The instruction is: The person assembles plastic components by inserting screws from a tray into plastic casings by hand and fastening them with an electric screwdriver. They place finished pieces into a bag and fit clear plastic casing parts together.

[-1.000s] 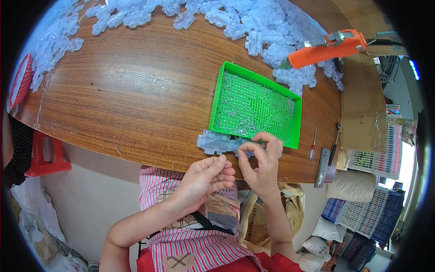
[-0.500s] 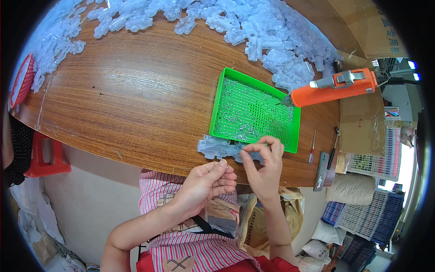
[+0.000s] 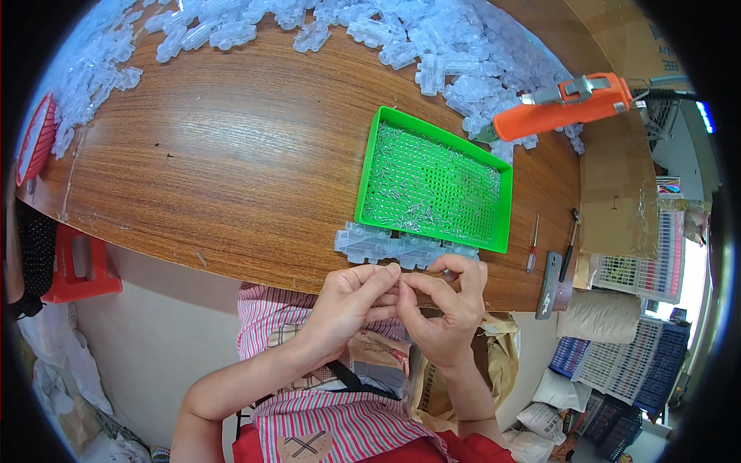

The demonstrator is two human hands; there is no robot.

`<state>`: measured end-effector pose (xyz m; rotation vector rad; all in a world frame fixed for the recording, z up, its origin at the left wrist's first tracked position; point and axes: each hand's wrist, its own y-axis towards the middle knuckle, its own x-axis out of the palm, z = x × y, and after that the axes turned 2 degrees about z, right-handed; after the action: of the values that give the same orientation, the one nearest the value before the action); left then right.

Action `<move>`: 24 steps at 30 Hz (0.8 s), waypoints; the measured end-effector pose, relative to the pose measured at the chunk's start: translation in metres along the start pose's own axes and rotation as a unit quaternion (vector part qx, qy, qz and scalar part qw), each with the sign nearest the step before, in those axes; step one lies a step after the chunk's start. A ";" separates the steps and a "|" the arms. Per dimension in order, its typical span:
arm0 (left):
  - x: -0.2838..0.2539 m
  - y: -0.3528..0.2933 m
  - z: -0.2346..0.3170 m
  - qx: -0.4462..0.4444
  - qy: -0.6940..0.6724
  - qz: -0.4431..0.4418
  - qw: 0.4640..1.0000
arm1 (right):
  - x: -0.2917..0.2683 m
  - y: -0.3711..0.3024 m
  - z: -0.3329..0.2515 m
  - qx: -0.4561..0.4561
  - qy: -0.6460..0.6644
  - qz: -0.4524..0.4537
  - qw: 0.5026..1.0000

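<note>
My left hand (image 3: 356,302) is closed, thumb pressed to the fingers; a tiny shiny piece, which looks like a small screw, is barely visible at its fingertips. My right hand (image 3: 448,310) pinches at the same spot, its fingertips meeting the left ones; what it holds is too small to tell. Just beyond the hands, clear plastic parts (image 3: 364,242) lie in a row along the table's near edge. Behind them sits a green perforated tray (image 3: 434,236) with many small metal screws (image 3: 417,214) scattered in it.
An orange electric screwdriver (image 3: 559,109) hangs over the tray's far right corner. Clear plastic pieces (image 3: 463,38) are heaped along the table's far side. A red-handled screwdriver (image 3: 532,258), a black-handled tool (image 3: 570,247) and a grey flat object (image 3: 549,285) lie at right. A red basket (image 3: 38,139) stands far left.
My right hand has come down from near the tray's front edge and met my left fingertips. The orange screwdriver has swung up and away from the tray.
</note>
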<state>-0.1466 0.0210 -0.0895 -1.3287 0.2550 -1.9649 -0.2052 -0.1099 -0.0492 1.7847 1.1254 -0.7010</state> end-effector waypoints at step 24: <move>-0.007 -0.006 -0.002 0.027 0.012 0.038 0.999 | 0.022 0.005 0.016 0.045 0.101 0.008 0.994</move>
<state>-0.1493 0.0294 -0.0920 -1.2430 0.2575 -1.9128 -0.1910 -0.1169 -0.0720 1.9736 1.2278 -0.5772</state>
